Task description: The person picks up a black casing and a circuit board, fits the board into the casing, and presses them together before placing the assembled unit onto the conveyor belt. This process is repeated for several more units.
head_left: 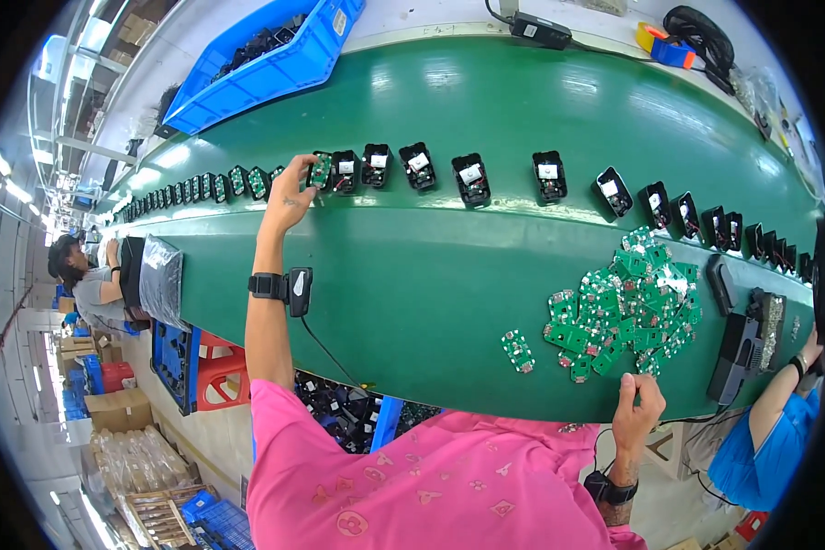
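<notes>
My left hand [291,192] reaches far out, its fingers closed at the near-left edge of a black plastic housing with a green circuit board [320,171] in it. My right hand [637,410] is at the table's near edge, fingers curled and thumb pressed against them; what they hold, if anything, is hidden. Just beyond it lies a heap of green circuit boards [614,307], with one loose board [517,351] to its left. Right of my left hand, a row of open black housings [471,178] shows white parts and wires inside.
More housings with green boards [237,181] continue to the left. A blue bin [257,69] of black parts stands at the far left. Dark devices [738,348] sit right of the heap. One person [92,275] is at far left, another's blue sleeve [770,449] at right.
</notes>
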`<state>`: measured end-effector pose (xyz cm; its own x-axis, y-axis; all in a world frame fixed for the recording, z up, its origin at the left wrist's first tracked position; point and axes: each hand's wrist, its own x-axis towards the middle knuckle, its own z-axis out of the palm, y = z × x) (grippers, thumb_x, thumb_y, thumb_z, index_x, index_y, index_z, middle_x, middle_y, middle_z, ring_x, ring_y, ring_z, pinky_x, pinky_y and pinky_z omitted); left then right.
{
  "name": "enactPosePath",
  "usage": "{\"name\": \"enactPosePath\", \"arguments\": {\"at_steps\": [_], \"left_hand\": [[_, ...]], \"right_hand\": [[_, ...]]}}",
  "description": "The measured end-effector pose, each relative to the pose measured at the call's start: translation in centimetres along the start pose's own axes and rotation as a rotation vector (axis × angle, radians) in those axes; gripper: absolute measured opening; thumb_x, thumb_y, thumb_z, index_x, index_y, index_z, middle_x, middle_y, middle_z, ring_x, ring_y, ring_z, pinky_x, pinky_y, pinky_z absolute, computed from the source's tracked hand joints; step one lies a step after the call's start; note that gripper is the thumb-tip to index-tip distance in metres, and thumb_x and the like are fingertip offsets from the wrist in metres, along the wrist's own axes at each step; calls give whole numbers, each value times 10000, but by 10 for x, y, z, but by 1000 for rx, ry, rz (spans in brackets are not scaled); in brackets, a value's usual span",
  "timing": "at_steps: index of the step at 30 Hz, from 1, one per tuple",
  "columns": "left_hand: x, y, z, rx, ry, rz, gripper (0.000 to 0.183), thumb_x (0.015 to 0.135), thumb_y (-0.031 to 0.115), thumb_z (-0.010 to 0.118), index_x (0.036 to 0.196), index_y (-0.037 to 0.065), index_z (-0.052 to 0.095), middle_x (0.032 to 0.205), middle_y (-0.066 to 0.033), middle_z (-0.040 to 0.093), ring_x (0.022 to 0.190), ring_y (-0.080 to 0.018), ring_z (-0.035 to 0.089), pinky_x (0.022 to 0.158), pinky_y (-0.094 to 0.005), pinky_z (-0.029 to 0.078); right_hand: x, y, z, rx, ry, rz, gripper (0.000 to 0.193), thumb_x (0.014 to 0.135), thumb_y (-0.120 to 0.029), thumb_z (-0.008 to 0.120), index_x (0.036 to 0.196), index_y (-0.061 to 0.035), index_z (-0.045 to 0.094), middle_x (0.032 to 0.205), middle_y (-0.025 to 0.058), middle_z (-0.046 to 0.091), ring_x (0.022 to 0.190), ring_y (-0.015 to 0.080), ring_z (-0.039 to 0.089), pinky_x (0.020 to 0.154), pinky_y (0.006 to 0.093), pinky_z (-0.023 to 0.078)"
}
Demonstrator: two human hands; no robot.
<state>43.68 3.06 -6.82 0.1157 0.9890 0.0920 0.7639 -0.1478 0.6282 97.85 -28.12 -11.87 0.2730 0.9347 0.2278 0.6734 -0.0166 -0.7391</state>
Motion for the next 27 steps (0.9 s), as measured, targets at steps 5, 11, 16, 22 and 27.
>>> {"name": "enactPosePath", "arguments": {"at_steps": [5, 11, 16, 22, 27], "left_hand": [[2, -15, -9, 69, 33, 4, 500, 834, -73, 508, 1317, 58, 504, 1337, -207, 585, 1226, -348, 593, 1015, -392, 474], [5, 4, -4, 81, 120, -21, 574, 825, -64, 474, 1382, 73, 477, 1362, -211, 568, 1224, -368, 590, 1004, -396, 477], [14, -16, -9, 313, 139, 138, 671, 782, -80, 492, 1424, 112, 462, 1398, -213, 535, 1275, -410, 532, 1054, -414, 439], [10, 10, -3, 791, 136, 288, 875, 665, -140, 547, 1461, 212, 453, 1523, -175, 394, 1341, -402, 441, 1133, -418, 373], [20, 4, -25, 676, -173, 166, 841, 643, -67, 648, 1436, 172, 501, 1456, -209, 449, 1216, -380, 527, 1021, -411, 457]], "right_hand": [[0, 0, 2, 6, -14, 10, 206, 943, -75, 612, 767, 7, 544, 663, 87, 509, 590, 205, 478, 572, 344, 376], [1, 4, 1, -3, -44, 15, 169, 931, -68, 626, 786, 3, 574, 682, 108, 541, 578, 258, 519, 548, 372, 376], [0, 6, 3, -14, -28, 8, 168, 932, -72, 626, 790, 3, 576, 684, 106, 540, 580, 256, 518, 549, 374, 374], [1, 7, 5, -14, -24, 39, 191, 941, -79, 618, 781, 9, 563, 670, 99, 518, 575, 236, 489, 550, 364, 365], [7, 4, 7, 15, -56, 60, 217, 951, -83, 607, 769, 16, 545, 658, 94, 502, 569, 215, 465, 548, 359, 355]]}}
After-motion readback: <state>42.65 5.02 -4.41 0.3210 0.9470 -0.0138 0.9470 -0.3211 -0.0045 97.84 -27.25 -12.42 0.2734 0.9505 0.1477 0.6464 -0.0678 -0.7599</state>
